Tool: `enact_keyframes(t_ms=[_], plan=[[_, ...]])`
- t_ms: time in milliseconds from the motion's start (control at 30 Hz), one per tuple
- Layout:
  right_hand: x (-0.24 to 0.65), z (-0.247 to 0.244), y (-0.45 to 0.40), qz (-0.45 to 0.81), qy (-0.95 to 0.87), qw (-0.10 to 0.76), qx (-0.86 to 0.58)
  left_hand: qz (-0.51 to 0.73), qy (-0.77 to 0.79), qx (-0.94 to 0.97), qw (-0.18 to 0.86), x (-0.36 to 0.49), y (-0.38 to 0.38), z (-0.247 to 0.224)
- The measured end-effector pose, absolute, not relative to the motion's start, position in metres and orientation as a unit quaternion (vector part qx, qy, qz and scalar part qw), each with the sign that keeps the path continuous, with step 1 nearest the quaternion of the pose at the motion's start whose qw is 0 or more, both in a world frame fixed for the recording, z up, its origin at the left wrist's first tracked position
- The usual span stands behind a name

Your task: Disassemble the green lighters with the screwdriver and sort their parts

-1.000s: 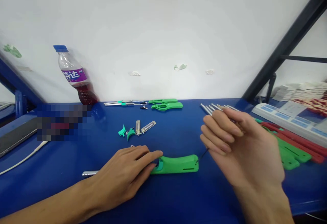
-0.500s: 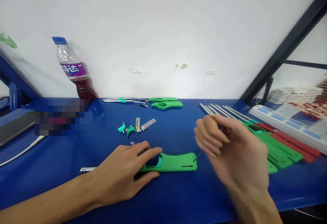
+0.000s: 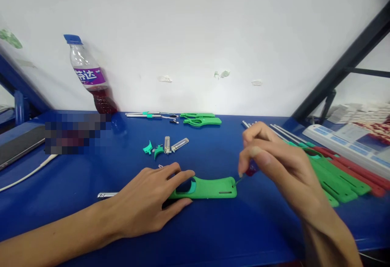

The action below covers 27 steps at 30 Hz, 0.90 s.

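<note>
- Head view: a long green plastic handle [image 3: 213, 187] with an oval opening lies flat on the glossy blue tabletop [image 3: 213, 230], near the middle, a silver metal tube [image 3: 106, 195] running out to its left.
- The left hand [image 3: 152, 204] closes loosely over the handle's front part, its thumb along the near edge and its fingers at the far one.
- The right hand [image 3: 280, 169] pinches a small tool with a reddish-purple grip [image 3: 251, 168]; its thin shaft reaches the handle's right end, beside a small hole.
- Done, by the look of it: handle and tube are together, and a teal piece [image 3: 192, 186] sits in the opening. Whether a screw is seated cannot be told.
- Left in pieces beyond the hands — two curved green plastic parts [image 3: 159, 151], two clear plastic tubes [image 3: 180, 144], thin silver rods [image 3: 146, 115] and green plastic shells [image 3: 202, 121].
- At right, green and red plastic handles [image 3: 353, 169] with tubes lie in a row, seemingly assembled.
</note>
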State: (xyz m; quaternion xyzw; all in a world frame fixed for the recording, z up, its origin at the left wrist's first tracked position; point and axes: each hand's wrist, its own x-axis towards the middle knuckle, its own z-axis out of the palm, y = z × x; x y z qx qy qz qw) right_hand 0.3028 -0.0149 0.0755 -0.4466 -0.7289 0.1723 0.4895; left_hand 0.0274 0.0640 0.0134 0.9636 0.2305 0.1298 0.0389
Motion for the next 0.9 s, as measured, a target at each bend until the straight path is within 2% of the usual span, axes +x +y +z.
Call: enact_keyframes(t_ms=[300,500,900], plan=[[0.324,0.080,-0.022,0.302,-0.761,0.429,-0.381,0.143,0.230,0.962,0.033,0.026,0.067,0.011],[0.324,0.077,-0.023,0.394,-0.700,0.465,-0.371,0.147,0.236,0.960,0.042,0.025,0.067,0.011],[0.327,0.075,-0.023,0.342,-0.710,0.476,-0.391,0.145,0.237,0.960,0.035,0.026,0.067,0.011]])
